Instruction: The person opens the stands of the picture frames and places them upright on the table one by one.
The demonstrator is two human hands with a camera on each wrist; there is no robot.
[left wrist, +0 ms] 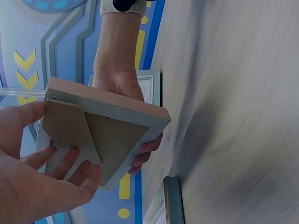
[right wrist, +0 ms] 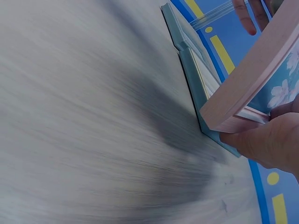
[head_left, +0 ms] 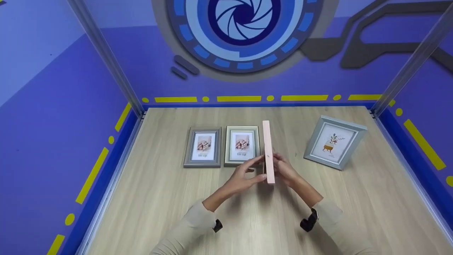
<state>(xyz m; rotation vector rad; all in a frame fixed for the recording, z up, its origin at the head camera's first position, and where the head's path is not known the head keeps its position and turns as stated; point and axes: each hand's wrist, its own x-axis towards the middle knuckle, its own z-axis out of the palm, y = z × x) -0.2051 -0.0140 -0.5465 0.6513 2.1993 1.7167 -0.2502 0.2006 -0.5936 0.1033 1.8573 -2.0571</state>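
Observation:
A pink picture frame [head_left: 269,152] is held upright, edge-on to the head view, above the table. My right hand [head_left: 286,170] grips it from its front side. In the left wrist view, that hand's fingertips [left wrist: 145,151] show past the frame's edge. My left hand [head_left: 242,179] is at the back, its thumb and bent fingers on the brown stand flap [left wrist: 70,135], which tilts slightly off the backing. White flowers on blue [right wrist: 280,93] show on the front in the right wrist view.
Two frames with bouquet pictures, a grey one [head_left: 187,148] and a pale gold one [head_left: 228,145], lie side by side left of the hands. A grey-green frame [head_left: 348,150] stands tilted at the right. Blue panels [head_left: 170,83] enclose the wooden table [head_left: 159,198].

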